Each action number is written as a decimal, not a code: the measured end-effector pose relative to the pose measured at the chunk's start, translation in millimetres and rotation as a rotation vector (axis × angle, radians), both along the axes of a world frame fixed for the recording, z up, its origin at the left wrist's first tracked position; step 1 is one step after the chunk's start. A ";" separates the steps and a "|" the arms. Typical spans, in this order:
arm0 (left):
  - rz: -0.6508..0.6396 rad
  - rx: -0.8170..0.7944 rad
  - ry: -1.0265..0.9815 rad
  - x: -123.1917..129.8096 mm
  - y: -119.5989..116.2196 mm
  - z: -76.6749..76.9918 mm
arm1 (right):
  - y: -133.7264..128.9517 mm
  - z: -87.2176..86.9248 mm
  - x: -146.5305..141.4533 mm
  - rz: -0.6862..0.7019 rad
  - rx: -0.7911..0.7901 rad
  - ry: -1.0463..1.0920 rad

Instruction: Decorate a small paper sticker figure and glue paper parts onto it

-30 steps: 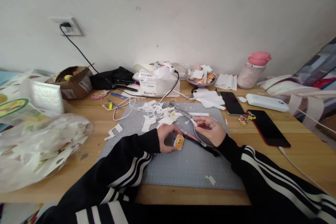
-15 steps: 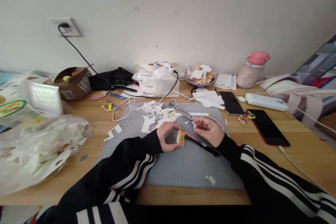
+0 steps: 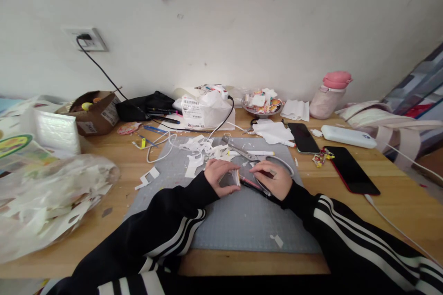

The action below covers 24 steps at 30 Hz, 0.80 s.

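Note:
My left hand (image 3: 221, 178) grips a small orange-and-white paper piece (image 3: 237, 178) by its edges, between thumb and fingers. The piece is turned nearly edge-on, so its printed front is mostly hidden. To the right, my right hand (image 3: 273, 179) is closed in a pinch; what its fingertips hold, if anything, I cannot make out. Both hands are above a grey cutting mat (image 3: 242, 230). Pink and black pens (image 3: 252, 184) lie between and partly under the hands. Just beyond them are open-bladed scissors (image 3: 245, 152) and a white marker (image 3: 261, 153).
White paper offcuts (image 3: 199, 150) are scattered behind my left hand. A plastic bag of scraps (image 3: 69, 203) lies at the left. A bowl of scraps (image 3: 263, 103) and a pink-lidded bottle (image 3: 330, 97) stand at the back. Two phones (image 3: 353, 169) and a white power bank (image 3: 348, 137) lie right.
The orange piece in my left hand has turned from showing its printed face to nearly edge-on. My right hand has moved slightly left and its fingers point lower; the white bit at its fingertips no longer shows.

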<state>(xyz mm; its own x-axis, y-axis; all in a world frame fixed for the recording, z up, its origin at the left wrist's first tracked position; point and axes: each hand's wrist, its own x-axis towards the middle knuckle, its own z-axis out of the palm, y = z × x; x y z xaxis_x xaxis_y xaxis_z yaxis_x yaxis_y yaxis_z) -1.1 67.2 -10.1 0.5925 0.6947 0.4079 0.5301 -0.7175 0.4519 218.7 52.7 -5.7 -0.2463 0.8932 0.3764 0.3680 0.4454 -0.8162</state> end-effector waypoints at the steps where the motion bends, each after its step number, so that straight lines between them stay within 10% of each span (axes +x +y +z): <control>1: 0.012 -0.009 0.000 0.1 0.0 0.2 | 0.1 -0.6 0.3 0.002 0.019 -0.011; 9: 0.039 -0.108 -0.146 0.4 -2.3 -0.7 | 4.5 -1.6 6.7 -0.019 0.129 -0.084; 17: -0.465 -0.559 -0.704 6.8 -4.4 -18.2 | -8.5 7.0 0.0 0.094 0.212 -0.063; 24: -0.496 -0.611 -0.731 10.5 -1.3 -14.0 | -9.1 8.7 0.4 0.213 0.311 -0.004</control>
<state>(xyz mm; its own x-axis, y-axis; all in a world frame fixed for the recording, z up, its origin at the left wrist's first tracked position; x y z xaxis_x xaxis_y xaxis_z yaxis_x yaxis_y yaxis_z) 9.5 65.8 -24.2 0.6177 0.6498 0.4430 -0.3025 -0.3236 0.8965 219.1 43.6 3.0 -0.4164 0.6651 0.6199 0.2433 0.7384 -0.6289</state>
